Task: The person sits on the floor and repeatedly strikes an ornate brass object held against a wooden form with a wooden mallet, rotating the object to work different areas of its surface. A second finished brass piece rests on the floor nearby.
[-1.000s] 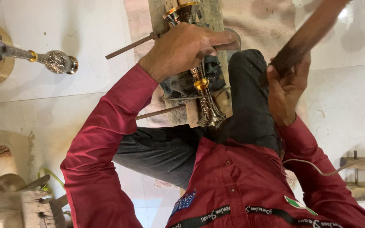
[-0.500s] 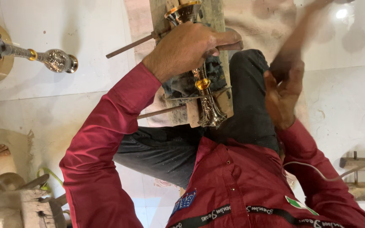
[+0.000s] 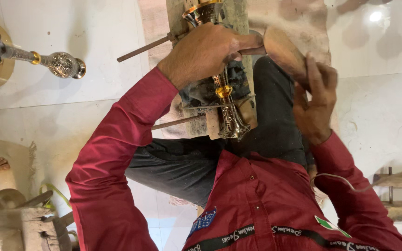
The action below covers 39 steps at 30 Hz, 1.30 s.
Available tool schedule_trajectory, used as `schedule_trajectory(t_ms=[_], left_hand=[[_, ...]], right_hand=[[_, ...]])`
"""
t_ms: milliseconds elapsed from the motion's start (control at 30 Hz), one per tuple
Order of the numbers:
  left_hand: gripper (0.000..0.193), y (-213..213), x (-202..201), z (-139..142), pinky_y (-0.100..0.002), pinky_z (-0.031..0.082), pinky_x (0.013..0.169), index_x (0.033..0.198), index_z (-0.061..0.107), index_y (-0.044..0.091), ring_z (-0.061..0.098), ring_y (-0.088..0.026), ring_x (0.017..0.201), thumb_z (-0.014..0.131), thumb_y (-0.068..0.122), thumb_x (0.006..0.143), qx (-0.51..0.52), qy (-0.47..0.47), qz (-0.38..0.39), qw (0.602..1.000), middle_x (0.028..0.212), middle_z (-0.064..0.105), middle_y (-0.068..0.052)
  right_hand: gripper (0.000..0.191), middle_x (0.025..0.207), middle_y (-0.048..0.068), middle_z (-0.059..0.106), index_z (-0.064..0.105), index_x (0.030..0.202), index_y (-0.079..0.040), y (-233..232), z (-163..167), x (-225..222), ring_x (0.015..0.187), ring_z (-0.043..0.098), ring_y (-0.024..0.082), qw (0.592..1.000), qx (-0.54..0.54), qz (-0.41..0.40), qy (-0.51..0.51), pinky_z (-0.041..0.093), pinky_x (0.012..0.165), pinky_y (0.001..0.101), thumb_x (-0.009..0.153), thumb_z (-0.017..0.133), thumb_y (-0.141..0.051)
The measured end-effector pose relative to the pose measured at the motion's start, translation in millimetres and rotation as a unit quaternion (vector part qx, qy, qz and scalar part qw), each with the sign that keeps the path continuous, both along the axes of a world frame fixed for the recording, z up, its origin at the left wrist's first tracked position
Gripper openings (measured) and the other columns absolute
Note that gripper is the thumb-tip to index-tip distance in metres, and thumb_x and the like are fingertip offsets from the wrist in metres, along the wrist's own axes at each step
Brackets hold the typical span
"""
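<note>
- Left hand (image 3: 208, 53), top centre of the frame, is closed over a brass stem (image 3: 226, 104) lying on a wooden block (image 3: 238, 18).
- Right hand (image 3: 315, 104), right of centre, grips a wooden mallet (image 3: 282, 53) — its head touches the left fingertips.
- A second brass piece (image 3: 29, 58) lies upper left.

White tiled floor (image 3: 70, 116) bears a wooden block (image 3: 238, 18) on cloth (image 3: 303, 18).
</note>
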<state>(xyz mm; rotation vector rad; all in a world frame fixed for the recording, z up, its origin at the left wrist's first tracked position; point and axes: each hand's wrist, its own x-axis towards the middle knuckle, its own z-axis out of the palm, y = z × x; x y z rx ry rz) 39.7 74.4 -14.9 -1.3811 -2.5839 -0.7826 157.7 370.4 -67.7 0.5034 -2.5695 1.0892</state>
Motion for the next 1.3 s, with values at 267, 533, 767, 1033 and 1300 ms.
schedule_trajectory(t_ms=[267, 533, 767, 1033, 1300], left_hand=[[0.055, 4, -11, -2, -0.042, 0.062, 0.064, 0.134, 0.067, 0.019, 0.077, -0.027, 0.077, 0.073, -0.004, 0.084, -0.001, 0.005, 0.015, 1.0, 0.082, 0.077, -0.009], [0.024, 8, -14, -1, -0.042, 0.062, 0.069, 0.117, 0.069, 0.015, 0.077, -0.026, 0.077, 0.075, 0.012, 0.094, -0.072, 0.021, 0.032, 0.997, 0.084, 0.076, -0.013], [0.047, -25, 3, -7, -0.032, 0.069, 0.079, 0.148, 0.054, 0.016, 0.08, -0.02, 0.092, 0.073, 0.01, 0.106, 0.196, -0.058, 0.073, 0.976, 0.113, 0.078, -0.011], [0.033, -2, 55, -80, -0.036, 0.069, 0.089, 0.132, 0.055, 0.009, 0.08, -0.02, 0.097, 0.072, 0.002, 0.105, 0.514, -0.063, 0.245, 0.82, 0.107, 0.073, -0.01], [0.037, 51, 88, -103, -0.027, 0.063, 0.084, 0.129, 0.049, 0.001, 0.076, -0.018, 0.101, 0.072, -0.003, 0.1, 0.554, 0.001, 0.403, 0.728, 0.111, 0.074, -0.016]], right_hand=[[0.069, 0.135, 0.016, 0.049, 0.046, 0.161, -0.01, 6, 6, -3, 0.116, 0.063, 0.025, 0.997, 0.001, -0.057, -0.06, 0.059, 0.093, 0.0368, 0.099, 0.06, 0.016], [0.069, 0.135, 0.017, 0.051, 0.044, 0.162, -0.007, 3, 22, -3, 0.122, 0.057, 0.027, 0.997, 0.045, -0.047, -0.03, 0.055, 0.103, 0.0319, 0.099, 0.061, 0.016], [0.062, 0.126, 0.014, 0.054, 0.047, 0.159, -0.005, 2, 16, -9, 0.106, 0.056, 0.024, 0.977, -0.15, -0.05, -0.143, 0.049, 0.089, 0.0306, 0.101, 0.068, 0.004], [0.058, 0.125, 0.017, 0.062, 0.057, 0.153, -0.008, -3, 41, -51, 0.109, 0.062, 0.029, 0.976, 0.194, 0.098, 0.029, 0.053, 0.091, 0.0399, 0.099, 0.077, -0.001], [0.051, 0.12, 0.012, 0.064, 0.066, 0.149, -0.019, -14, 102, -97, 0.093, 0.057, 0.023, 0.869, 0.424, 0.159, 0.198, 0.046, 0.083, 0.039, 0.1, 0.073, -0.007]])
